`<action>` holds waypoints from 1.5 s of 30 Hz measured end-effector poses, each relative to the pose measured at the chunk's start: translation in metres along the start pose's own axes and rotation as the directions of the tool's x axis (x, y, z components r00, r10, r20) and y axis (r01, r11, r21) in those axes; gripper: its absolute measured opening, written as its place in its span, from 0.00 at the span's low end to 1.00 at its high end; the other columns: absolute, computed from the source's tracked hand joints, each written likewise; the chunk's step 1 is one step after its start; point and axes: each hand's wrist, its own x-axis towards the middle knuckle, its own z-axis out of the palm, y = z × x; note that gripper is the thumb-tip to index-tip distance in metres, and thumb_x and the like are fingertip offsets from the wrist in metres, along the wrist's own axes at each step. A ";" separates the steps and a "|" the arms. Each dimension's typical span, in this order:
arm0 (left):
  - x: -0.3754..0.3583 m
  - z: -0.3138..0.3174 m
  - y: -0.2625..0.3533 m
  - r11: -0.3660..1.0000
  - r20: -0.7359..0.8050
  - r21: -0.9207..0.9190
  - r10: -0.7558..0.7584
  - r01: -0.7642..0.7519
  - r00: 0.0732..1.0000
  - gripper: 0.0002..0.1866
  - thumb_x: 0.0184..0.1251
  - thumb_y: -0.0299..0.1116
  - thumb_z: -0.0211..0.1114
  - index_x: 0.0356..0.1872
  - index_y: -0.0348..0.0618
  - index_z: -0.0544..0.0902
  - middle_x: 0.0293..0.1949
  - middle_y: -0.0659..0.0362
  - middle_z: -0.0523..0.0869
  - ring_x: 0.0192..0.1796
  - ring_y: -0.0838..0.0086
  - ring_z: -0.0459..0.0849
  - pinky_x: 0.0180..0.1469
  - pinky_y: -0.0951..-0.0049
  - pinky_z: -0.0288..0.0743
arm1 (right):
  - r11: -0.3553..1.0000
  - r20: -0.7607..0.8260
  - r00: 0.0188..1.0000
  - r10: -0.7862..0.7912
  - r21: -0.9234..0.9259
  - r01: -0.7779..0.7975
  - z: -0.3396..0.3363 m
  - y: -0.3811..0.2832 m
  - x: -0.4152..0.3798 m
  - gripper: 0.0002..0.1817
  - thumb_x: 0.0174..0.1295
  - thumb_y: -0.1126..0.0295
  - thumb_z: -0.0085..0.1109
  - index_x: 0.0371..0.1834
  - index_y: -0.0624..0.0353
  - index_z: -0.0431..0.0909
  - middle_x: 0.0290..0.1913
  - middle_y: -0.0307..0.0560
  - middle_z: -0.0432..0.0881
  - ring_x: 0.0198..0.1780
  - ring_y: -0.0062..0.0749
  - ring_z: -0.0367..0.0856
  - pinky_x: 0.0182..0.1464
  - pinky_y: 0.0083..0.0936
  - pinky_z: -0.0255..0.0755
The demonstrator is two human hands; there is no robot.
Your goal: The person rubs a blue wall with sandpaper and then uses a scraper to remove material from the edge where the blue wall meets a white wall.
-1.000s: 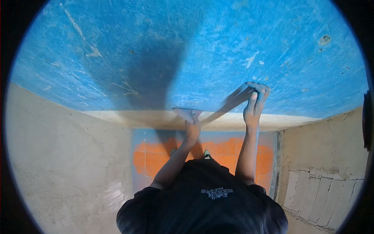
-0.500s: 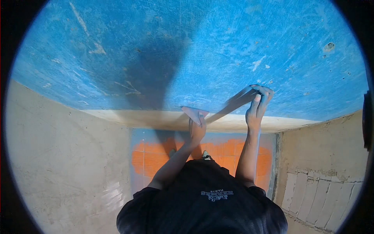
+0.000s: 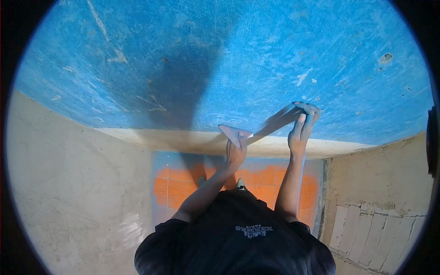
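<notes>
My left hand [image 3: 235,154] is closed round a flat, triangular scraper [image 3: 235,133], pale pinkish grey. Its wide edge lies along the bottom of the blue painted wall [image 3: 256,68], where the blue meets a cream strip [image 3: 321,144]. Further right and a bit higher, my right hand [image 3: 300,130] reaches up with fingers stretched out and thumb apart. Its fingertips are right at the blue surface, and the palm holds nothing. Shadows of my head and arms fall across the wall.
Below my arms is an orange and grey tiled floor [image 3: 261,188], with my feet on it. Bare plaster walls stand to the left [image 3: 82,174] and right [image 3: 380,169]. Rows of ridged pale panels [image 3: 378,233] cover the lower right wall. A hole [image 3: 386,58] marks the blue wall.
My left hand has slid slightly to the right along the wall's lower edge with the scraper, which has turned a little. My right hand has stayed almost in place.
</notes>
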 end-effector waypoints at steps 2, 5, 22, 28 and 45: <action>0.006 0.001 0.007 0.998 0.001 -0.060 -0.026 0.026 1.000 0.13 0.68 0.31 0.46 0.40 0.29 0.73 0.32 0.39 0.76 0.36 0.43 0.76 0.37 0.52 0.68 | 1.000 -0.008 1.000 -0.007 0.005 0.007 0.000 0.001 0.001 0.24 0.72 0.53 0.29 0.45 0.61 0.71 0.44 0.47 0.62 0.49 0.36 0.62 0.54 0.33 0.56; 0.032 -0.023 0.081 0.984 -0.046 -0.172 0.045 -0.052 0.998 0.12 0.67 0.30 0.45 0.41 0.30 0.73 0.32 0.39 0.76 0.36 0.44 0.76 0.37 0.53 0.68 | 0.998 -0.034 0.999 -0.007 0.057 0.009 0.004 0.006 0.000 0.24 0.72 0.52 0.31 0.46 0.61 0.72 0.43 0.48 0.61 0.47 0.36 0.60 0.51 0.34 0.57; 0.037 -0.029 0.089 0.961 -0.104 0.075 0.274 -0.267 0.956 0.15 0.69 0.33 0.43 0.44 0.30 0.72 0.36 0.39 0.77 0.36 0.42 0.76 0.37 0.53 0.68 | 0.998 -0.027 0.999 0.025 0.063 -0.023 0.004 0.005 -0.003 0.25 0.72 0.52 0.30 0.47 0.61 0.72 0.44 0.49 0.61 0.49 0.37 0.61 0.53 0.34 0.57; -0.002 0.014 -0.006 0.996 0.031 -0.064 -0.059 0.061 0.998 0.14 0.68 0.33 0.44 0.40 0.30 0.73 0.33 0.39 0.77 0.38 0.43 0.76 0.40 0.53 0.68 | 1.000 -0.011 1.000 0.012 0.024 -0.012 0.001 0.003 -0.003 0.24 0.72 0.53 0.28 0.46 0.61 0.71 0.45 0.48 0.62 0.49 0.37 0.62 0.54 0.36 0.56; -0.014 0.016 -0.057 0.996 -0.082 0.010 -0.087 0.088 0.993 0.13 0.66 0.32 0.47 0.42 0.31 0.73 0.35 0.40 0.78 0.38 0.42 0.75 0.40 0.52 0.67 | 0.999 -0.037 0.999 0.023 0.035 -0.021 0.004 0.002 -0.002 0.25 0.72 0.52 0.29 0.45 0.62 0.72 0.45 0.48 0.63 0.49 0.36 0.62 0.54 0.34 0.57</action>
